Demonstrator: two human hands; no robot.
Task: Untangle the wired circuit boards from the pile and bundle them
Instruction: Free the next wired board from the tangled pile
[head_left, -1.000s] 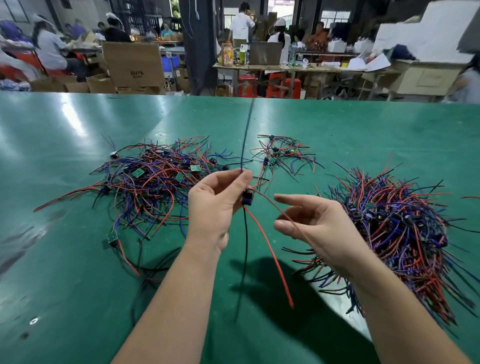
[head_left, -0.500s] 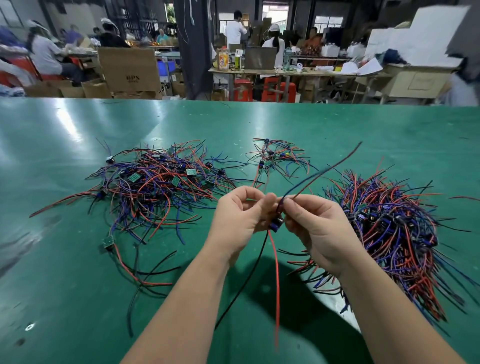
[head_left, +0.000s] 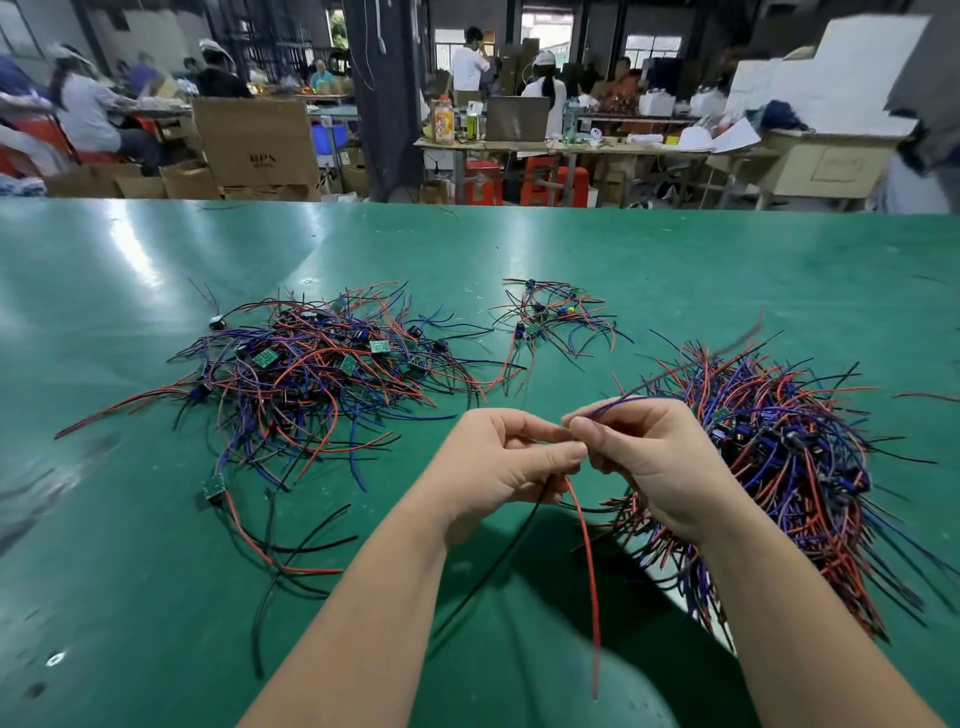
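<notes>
One wired circuit board is held between my hands above the green table (head_left: 156, 597); the board itself is hidden by my fingers. My left hand (head_left: 498, 462) pinches it at the top, and its red wire (head_left: 587, 566) and black wire (head_left: 498, 556) hang down toward me. My right hand (head_left: 644, 462) touches my left and pinches its purple wire (head_left: 670, 382), which runs up to the right, blurred. A tangled pile (head_left: 317, 374) of red, blue, purple and black wires with small green boards lies to the left. A large aligned bundle (head_left: 795, 457) lies right of my right hand.
A small cluster of wired boards (head_left: 550, 317) lies at the back centre. A single board with red and black leads (head_left: 215, 488) lies loose near the left pile. Beyond the far table edge are cardboard boxes, workbenches and people.
My hands have come together from apart. The right hand now pinches the purple wire, which has swung lower toward the right bundle; the red and black wires still hang below.
</notes>
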